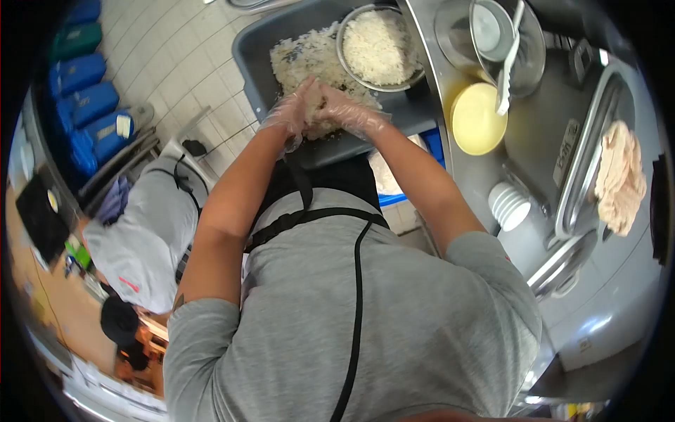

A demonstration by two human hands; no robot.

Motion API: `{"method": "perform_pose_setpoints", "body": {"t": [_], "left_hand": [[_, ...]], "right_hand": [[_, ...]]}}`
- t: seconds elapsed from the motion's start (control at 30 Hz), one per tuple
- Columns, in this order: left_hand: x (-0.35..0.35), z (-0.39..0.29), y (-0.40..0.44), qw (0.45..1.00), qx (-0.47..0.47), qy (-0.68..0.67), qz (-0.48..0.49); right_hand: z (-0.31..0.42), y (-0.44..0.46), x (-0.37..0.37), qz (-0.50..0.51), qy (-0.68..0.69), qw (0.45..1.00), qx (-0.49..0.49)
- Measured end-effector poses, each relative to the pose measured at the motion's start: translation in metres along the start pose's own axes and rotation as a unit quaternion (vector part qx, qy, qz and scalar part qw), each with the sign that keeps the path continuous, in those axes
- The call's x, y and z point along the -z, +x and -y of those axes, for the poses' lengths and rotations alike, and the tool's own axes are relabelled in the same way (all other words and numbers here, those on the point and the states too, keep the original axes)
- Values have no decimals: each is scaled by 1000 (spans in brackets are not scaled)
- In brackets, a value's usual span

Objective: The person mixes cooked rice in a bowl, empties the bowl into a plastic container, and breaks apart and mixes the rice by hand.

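While cupped together over the near side of the grey tub [241,53], listed as follows: L hand [287,116] and R hand [351,118], both in clear plastic gloves. Grip: fingers drawn in, tips meeting, closed around a small amt. of rice clump [317,111]; exact finger pos. partly hidden.

Contents, tub: loose white rice [302,60] w/ dark specks, spread beyond and beneath both hands; 1 round metal bowl [339,43], heaped w/ rice, set inside at far R, apart from both hands.

Tabletop [524,144], stainless, R of tub: 1 pale yellow bowl [479,119]; 1 white-handled utensil [512,60], lying just beside same, across metal containers [538,49]; 1 stack white cups [510,206], tipped over; 1 crumpled beige item [620,179], material unclear, near a long steel rim [589,151].

Below tub, R side: 1 blue container [434,144], pale contents, type n/a.

Far L: several blue jugs [88,105]; 1 co-worker [144,235], grey shirt, bent fwd., well apart from tub.
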State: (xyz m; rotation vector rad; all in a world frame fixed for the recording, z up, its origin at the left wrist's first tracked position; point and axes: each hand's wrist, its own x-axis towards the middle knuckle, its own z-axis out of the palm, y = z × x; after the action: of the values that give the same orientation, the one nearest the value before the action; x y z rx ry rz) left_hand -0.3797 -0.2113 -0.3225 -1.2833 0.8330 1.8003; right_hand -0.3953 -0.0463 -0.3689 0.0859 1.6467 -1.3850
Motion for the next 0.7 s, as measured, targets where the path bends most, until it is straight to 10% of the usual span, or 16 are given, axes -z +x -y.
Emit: {"method": "perform_pose_setpoints", "body": {"t": [0.1,0.27,0.37,0.47,0.57,0.7], "left_hand": [[-3,-18,16,979,25,186,75],[17,-29,48,954,36,263,140],[36,-38,81,757,-187,558,284],[34,-52,63,786,-128,569,205],[32,-61,67,631,-273,705,177],[26,-66,38,652,-312,690,42]], "right_hand": [[-29,11,2,14,-167,979,113],[-26,-10,-21,-116,-159,980,-32],[20,-30,-41,-142,-211,967,-29],[23,-25,-56,-150,-289,945,7],[26,-23,-62,-158,-338,928,-15],[30,-18,-55,-180,-421,887,-67]]}}
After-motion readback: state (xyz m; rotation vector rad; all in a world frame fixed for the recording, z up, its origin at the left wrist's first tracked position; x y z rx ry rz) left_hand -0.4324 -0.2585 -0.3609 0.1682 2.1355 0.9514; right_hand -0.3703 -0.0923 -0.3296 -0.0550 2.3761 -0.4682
